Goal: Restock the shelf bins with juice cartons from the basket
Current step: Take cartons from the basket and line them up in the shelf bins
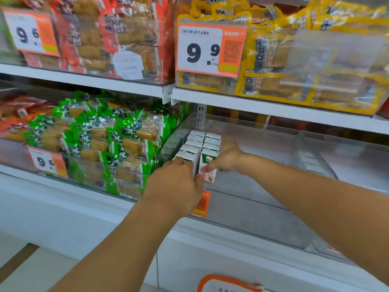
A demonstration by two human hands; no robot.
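Two rows of white juice cartons (196,142) stand in the left part of a clear shelf bin (259,199) on the middle shelf. My left hand (176,186) reaches in from the front, and its curled fingers grip the front carton of the left row (188,155). My right hand (230,158) holds the front carton of the right row (207,165), with the thumb lying across the carton's green and pink face and the fingers behind its right side. Both front cartons stand upright at the bin's front wall. The basket (210,280) shows only as an orange rim at the bottom edge.
Green snack packs (117,140) fill the bin to the left. Red (117,36) and yellow (294,66) packs sit on the shelf above, with price tags (208,49) hanging in front. The right part of the carton bin holds nothing. A white cabinet front (231,256) lies below.
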